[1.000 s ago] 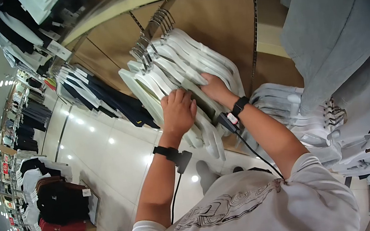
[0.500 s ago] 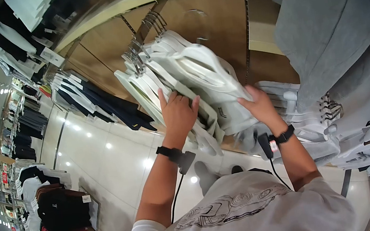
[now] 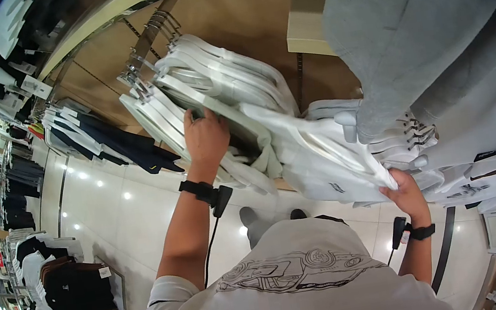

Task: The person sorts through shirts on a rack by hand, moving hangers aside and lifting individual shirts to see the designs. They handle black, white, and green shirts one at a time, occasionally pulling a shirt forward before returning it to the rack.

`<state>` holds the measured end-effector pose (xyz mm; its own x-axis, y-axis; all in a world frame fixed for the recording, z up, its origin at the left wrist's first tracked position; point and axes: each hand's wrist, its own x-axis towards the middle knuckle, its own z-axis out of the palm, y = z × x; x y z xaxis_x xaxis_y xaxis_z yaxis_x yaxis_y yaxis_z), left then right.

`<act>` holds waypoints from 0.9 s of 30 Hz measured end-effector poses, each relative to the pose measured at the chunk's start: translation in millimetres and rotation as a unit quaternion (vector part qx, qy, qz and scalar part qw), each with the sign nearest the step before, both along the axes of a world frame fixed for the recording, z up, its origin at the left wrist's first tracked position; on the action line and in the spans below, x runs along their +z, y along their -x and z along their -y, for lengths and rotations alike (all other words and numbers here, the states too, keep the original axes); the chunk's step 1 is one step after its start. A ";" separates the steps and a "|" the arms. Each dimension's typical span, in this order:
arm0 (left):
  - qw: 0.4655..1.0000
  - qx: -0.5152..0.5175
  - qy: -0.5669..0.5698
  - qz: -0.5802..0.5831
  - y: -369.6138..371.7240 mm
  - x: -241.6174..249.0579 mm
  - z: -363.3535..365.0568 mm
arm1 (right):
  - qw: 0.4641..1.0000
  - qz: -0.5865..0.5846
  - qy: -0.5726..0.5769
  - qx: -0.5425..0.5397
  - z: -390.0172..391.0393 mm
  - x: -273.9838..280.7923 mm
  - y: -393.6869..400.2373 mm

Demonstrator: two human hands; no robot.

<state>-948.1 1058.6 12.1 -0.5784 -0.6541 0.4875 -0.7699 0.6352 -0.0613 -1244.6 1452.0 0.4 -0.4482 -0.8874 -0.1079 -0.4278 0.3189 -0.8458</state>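
The white garment (image 3: 317,174) reaches from beside the hanging garments (image 3: 239,70) to the right hand (image 3: 409,197), whose grip is closed on its outer edge; it looks light and soft, probably easy to sag, so this edge seems a suitable hold. The left hand (image 3: 207,142) is at the hanging row, but whether its fingers pinch cloth cannot be told. Behind stands a wooden panel (image 3: 234,11), and below lies the shiny shop floor (image 3: 123,217).

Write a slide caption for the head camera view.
Left hand on the hanging clothes, right hand holding a white garment out to the side.
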 end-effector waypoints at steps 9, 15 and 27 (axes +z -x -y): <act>0.999 0.020 -0.011 0.037 0.4 -1.5 5.9 | 0.994 0.050 -0.101 -0.004 -93.6 30.8 29.8; 0.997 0.050 -0.056 0.022 13.8 2.4 2.9 | 0.993 -0.096 -0.069 0.001 -61.4 40.0 14.1; 0.995 -0.014 0.025 -0.099 -7.0 4.0 -6.0 | 0.974 -0.195 0.114 0.000 110.4 34.5 -59.6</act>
<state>-941.1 1064.6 16.0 -0.4846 -0.6117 0.6253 -0.7523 0.6561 0.0588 -1185.0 1341.7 34.9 -0.4158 -0.8681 0.2710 -0.7307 0.1415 -0.6679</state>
